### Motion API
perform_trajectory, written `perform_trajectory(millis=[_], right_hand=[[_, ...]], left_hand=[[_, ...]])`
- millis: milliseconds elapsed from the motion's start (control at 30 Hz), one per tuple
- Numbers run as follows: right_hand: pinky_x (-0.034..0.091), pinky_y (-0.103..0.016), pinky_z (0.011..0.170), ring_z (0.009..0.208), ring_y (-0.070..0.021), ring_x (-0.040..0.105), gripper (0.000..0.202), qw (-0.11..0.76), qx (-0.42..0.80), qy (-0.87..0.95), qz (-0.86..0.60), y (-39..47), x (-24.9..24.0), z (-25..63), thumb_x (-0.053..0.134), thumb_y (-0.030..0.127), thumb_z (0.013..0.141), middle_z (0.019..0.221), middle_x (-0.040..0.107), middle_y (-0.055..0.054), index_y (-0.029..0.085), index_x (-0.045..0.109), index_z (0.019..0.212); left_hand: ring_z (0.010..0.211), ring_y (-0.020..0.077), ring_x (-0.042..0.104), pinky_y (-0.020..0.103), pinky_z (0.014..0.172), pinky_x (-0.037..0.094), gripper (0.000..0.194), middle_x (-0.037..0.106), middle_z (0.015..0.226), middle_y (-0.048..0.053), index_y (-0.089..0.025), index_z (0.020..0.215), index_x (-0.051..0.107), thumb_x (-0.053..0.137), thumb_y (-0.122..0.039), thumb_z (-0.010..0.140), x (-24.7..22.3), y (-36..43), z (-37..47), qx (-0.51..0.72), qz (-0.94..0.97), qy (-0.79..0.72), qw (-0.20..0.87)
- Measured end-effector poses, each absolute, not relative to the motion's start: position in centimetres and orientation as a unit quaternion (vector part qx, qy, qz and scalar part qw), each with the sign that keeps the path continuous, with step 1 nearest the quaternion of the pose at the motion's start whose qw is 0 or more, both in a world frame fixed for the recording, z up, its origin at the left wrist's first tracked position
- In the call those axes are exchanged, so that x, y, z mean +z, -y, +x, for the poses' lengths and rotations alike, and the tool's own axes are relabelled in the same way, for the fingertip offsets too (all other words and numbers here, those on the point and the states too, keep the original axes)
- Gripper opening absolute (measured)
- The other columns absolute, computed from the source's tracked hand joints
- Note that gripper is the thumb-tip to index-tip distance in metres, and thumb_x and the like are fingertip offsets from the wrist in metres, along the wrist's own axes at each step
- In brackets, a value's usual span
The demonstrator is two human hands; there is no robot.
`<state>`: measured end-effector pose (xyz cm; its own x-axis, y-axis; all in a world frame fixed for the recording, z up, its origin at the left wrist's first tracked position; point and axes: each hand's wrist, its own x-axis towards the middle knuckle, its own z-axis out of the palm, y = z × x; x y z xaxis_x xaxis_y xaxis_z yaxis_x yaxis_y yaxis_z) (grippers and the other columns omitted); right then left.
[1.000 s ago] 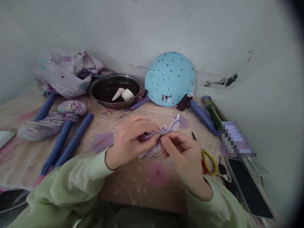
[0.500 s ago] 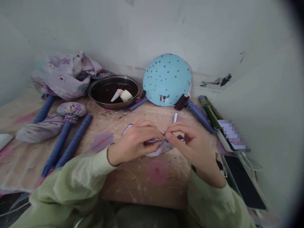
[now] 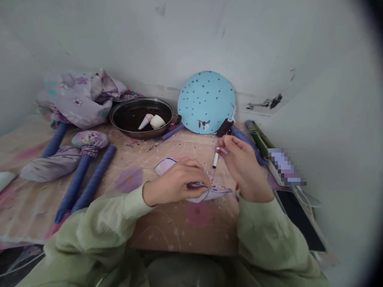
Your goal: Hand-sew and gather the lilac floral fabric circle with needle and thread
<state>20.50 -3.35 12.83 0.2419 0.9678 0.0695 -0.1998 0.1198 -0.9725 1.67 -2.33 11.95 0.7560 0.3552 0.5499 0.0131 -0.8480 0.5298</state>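
My left hand (image 3: 176, 182) pinches a small piece of lilac cloth (image 3: 214, 194) with dark blue edge lines, low over the table. Part of the cloth is hidden behind its fingers. My right hand (image 3: 243, 167) is raised to the right of the cloth, thumb and fingertips pressed together. A thin dark thread (image 3: 212, 178) rises from the cloth toward it; any needle is too small to make out. A white marker with a blue end (image 3: 215, 159) lies just behind the cloth, partly beside the right fingers.
Behind stand a metal pan (image 3: 119, 126) with white cones of thread in it, a blue dotted disc (image 3: 206, 99) and a dark thread spool (image 3: 225, 127). Blue wrapped rolls (image 3: 95, 177) and bundled floral cloth (image 3: 77, 97) lie left. A phone (image 3: 301, 221) lies right.
My right hand has moved up and away from the cloth, drawing the thread out. My left hand keeps its pinch on the cloth. The view has shifted slightly.
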Motion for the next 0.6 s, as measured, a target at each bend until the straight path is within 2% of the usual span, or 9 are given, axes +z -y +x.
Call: perform_trajectory(millis=[100,167,267,400,600], right_hand=[[0.048,-0.020,0.053,0.062,-0.0095,0.055,0.019,0.585,0.606,0.328,-0.428,1.5,14.2,22.7,0.052,0.025,0.088,0.076,0.058,-0.001,0.020,0.054,0.069],[0.036,-0.014,0.037,0.045,-0.0043,0.043,0.022,0.573,0.633,0.299,-0.427,0.6,15.0,24.1,0.046,0.017,0.090,0.068,0.053,0.001,0.019,0.052,0.068],[0.024,-0.011,0.030,0.035,-0.0009,0.029,0.029,0.614,0.595,0.276,-0.440,-0.5,15.6,25.9,0.039,0.010,0.092,0.061,0.046,0.004,0.018,0.046,0.065],[0.024,-0.011,0.031,0.034,-0.0005,0.026,0.033,0.655,0.541,0.265,-0.456,-2.2,15.0,28.0,0.031,0.012,0.095,0.060,0.043,0.005,0.018,0.042,0.065],[0.023,-0.012,0.029,0.033,-0.0019,0.025,0.031,0.683,0.478,0.251,-0.491,-4.7,13.8,31.2,0.033,0.012,0.094,0.056,0.042,0.006,0.019,0.038,0.064]], left_hand=[[0.079,0.0137,0.060,0.029,0.082,0.047,0.005,0.070,0.077,0.003,-0.016,0.081,0.065,0.060,-0.018,0.081,11.8,2.2,1.6,0.335,0.893,-0.102,0.281],[0.077,0.0135,0.060,0.030,0.081,0.047,0.007,0.070,0.077,0.004,-0.015,0.082,0.065,0.061,-0.020,0.082,11.8,1.9,1.5,0.343,0.886,-0.101,0.294],[0.075,0.0134,0.061,0.030,0.080,0.048,0.007,0.070,0.077,0.005,-0.014,0.082,0.065,0.061,-0.019,0.082,12.0,1.6,1.2,0.355,0.879,-0.095,0.305],[0.073,0.0128,0.060,0.031,0.082,0.049,0.004,0.070,0.076,0.004,-0.015,0.081,0.065,0.062,-0.017,0.080,12.2,1.6,1.1,0.356,0.877,-0.087,0.310],[0.077,0.0133,0.061,0.032,0.085,0.048,0.005,0.070,0.078,0.004,-0.016,0.082,0.065,0.062,-0.014,0.078,12.6,1.8,0.8,0.343,0.877,-0.081,0.327]])
